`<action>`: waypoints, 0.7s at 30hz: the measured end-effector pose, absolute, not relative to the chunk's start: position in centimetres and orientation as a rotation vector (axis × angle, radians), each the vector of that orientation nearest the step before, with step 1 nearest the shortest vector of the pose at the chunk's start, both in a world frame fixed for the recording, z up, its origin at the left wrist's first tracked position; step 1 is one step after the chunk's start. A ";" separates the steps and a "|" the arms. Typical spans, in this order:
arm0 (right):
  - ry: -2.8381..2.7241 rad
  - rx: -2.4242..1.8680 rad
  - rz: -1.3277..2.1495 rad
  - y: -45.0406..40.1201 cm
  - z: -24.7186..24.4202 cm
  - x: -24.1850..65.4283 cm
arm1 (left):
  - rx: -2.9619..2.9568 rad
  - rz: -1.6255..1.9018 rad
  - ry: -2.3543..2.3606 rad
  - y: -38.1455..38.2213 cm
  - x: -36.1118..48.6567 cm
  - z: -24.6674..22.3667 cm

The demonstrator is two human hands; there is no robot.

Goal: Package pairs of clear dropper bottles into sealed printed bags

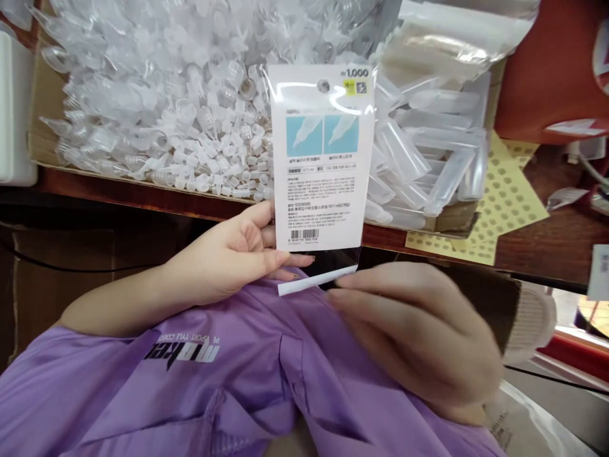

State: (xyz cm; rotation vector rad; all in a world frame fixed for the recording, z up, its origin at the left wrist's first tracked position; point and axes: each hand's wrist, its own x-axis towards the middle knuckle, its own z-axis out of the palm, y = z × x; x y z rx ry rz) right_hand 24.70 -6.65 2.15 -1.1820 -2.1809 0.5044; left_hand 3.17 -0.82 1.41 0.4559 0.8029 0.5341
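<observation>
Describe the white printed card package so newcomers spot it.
Find the brown cardboard box of translucent plastic parts. Before its front edge, the bare left hand holds a flat, rectangular white card package. Only it shows two blue pictures above a barcode.

A carton [42, 120] heaped with clear plastic nozzles [143, 82] blocks my reach from 10 to 12 o'clock, with the packet [318, 216] standing in front at 12. Loose tubes [404, 149] crowd the carton at 2, a red container [537, 82] behind them. My left hand [242, 244] occupies 9 and my blurred right hand [419, 324] 4, the narrow gap between them crossed by a white strip [309, 280]. A purple shirt [143, 393] fills 6. Flat yellow sheets [509, 197] at 3 leave me a low passage over the wooden desk [566, 238], between carton and right hand.
</observation>
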 end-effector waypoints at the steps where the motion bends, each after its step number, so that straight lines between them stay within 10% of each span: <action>1: -2.255 -1.140 0.504 -6.2 2.6 24.0 | 0.466 0.551 0.774 -0.8 3.2 1.5; 21: -2.372 -0.886 0.592 -4.6 3.0 23.5 | 0.428 0.493 0.710 0.9 3.5 2.3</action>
